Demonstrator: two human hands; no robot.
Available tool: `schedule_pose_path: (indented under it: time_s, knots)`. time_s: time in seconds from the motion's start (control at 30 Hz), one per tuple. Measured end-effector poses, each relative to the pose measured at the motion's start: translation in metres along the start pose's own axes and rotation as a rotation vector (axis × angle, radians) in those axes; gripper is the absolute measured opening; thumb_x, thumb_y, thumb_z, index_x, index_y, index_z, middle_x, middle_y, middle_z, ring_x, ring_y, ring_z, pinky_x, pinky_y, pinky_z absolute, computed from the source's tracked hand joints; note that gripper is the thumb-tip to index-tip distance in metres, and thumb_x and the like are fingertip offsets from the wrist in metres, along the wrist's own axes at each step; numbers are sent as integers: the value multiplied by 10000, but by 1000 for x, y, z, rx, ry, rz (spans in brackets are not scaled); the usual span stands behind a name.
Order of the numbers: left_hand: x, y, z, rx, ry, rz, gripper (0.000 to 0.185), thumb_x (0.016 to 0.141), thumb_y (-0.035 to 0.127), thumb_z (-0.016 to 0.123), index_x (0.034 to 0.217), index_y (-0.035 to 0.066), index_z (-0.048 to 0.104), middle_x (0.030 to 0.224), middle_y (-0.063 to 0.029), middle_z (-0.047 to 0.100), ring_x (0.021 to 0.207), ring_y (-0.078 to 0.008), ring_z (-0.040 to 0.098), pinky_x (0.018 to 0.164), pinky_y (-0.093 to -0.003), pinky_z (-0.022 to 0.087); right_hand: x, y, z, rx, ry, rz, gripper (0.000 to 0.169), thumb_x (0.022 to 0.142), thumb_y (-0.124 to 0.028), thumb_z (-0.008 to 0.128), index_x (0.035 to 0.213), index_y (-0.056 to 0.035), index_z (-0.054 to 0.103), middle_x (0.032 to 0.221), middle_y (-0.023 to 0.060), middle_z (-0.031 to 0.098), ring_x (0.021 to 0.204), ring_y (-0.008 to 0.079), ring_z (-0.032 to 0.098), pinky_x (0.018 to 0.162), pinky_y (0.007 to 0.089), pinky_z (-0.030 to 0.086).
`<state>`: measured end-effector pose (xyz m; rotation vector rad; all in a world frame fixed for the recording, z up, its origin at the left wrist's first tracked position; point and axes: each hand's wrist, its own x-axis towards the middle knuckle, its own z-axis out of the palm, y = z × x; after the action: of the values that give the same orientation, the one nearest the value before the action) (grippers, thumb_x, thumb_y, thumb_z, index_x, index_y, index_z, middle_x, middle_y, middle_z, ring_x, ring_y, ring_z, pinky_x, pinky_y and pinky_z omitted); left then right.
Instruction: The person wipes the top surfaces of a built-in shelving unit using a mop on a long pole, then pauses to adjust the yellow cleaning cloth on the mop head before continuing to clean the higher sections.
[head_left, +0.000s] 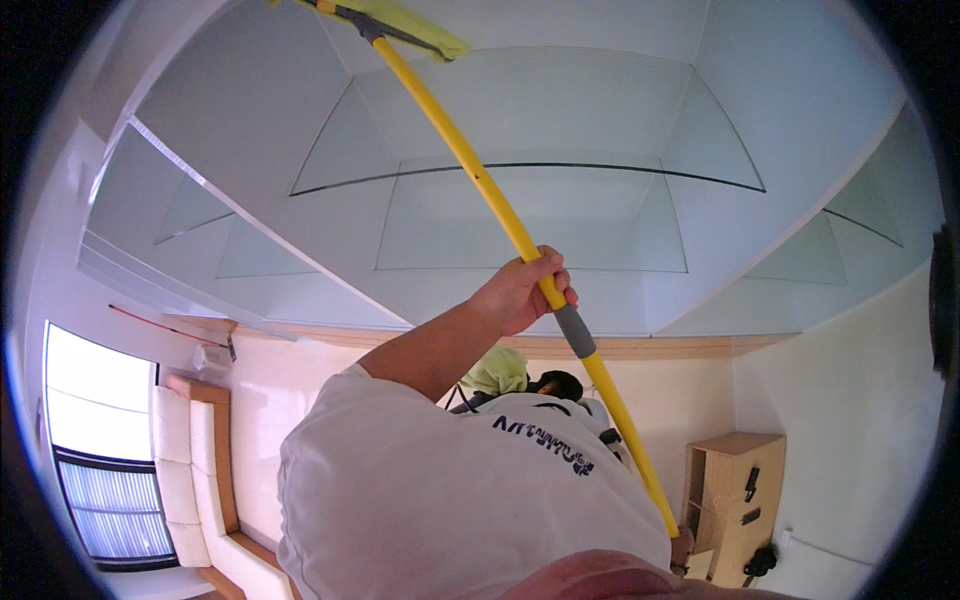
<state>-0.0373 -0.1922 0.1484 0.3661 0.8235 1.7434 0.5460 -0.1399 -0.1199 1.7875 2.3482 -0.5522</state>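
Observation:
My left hand (531, 291) is wrapped around a yellow telescopic pole (480, 176), just above its grey collar (574, 331). At the pole's lower end, my right hand (682, 546) shows only in part beside my shirt and appears closed around the shaft. The pole slants up and to the left to a flat mop head (409, 34) with a yellow-green fabric pad, cut off by the top of the view. That pad is in front of the upper part of a white shelving unit (262, 142) with glass shelves (525, 171).
Below my left forearm is a yellow-green cloth (499, 371), with dark items beside it. A cream sofa (199, 465) with a wooden frame stands at left by a window (101, 397). A light wooden cabinet (739, 510) stands at right, near a dark bundle (761, 561).

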Motion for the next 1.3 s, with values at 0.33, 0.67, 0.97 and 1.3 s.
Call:
schedule_pose_path:
  time_s: [0.33, 0.67, 0.97, 1.3]
  knots:
    - [-8, 15, -18, 236, 178, 268, 255, 778, 106, 479, 1007, 71, 374, 800, -111, 519, 780, -241, 532, 735, -358, 431, 41, -59, -52, 72, 375, -132, 220, 536, -111, 669, 561, -55, 457, 562, 117, 464, 543, 295, 467, 487, 370, 378]
    - [-4, 66, -28, 408, 355, 551, 174, 852, 148, 431, 993, 64, 371, 733, -68, 498, 644, -127, 471, 567, -235, 412, 48, -152, -111, 187, -79, -309, 158, 571, -108, 655, 666, -54, 541, 601, 136, 564, 568, 316, 558, 506, 371, 452]
    - [-3, 76, -31, 397, 454, 601, 132, 833, 178, 475, 883, 77, 404, 666, -31, 464, 618, -115, 457, 526, -235, 379, 55, -172, -129, 140, -150, -328, 141, 571, -87, 638, 674, -46, 550, 624, 142, 579, 579, 309, 572, 523, 367, 462]
    - [-31, 96, -22, 464, 696, 805, 148, 802, 177, 505, 859, 73, 416, 623, -36, 459, 561, -109, 439, 478, -238, 382, 70, -191, -141, 127, -229, -436, 143, 591, -88, 614, 717, -45, 562, 655, 148, 585, 613, 306, 578, 559, 374, 468]
